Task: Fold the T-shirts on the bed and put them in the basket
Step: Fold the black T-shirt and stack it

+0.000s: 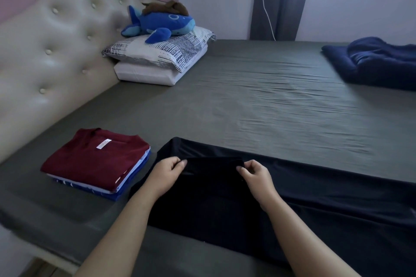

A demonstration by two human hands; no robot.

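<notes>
black t-shirt (292,198) lies spread along the near edge of the bed (258,101), smooth, dark, slightly glossy. i see my left hand (165,175) and right hand (256,175) each pinching a folded flap of it, fingers curled on the cloth. at the near left corner sits a neat square stack of folded shirts (94,164), maroon on top. wrinkled olive sheet beyond; two pillows (157,56) with a plush whale (159,22) by the tufted headboard (56,51); navy bundle (378,63) at the far right edge.
</notes>
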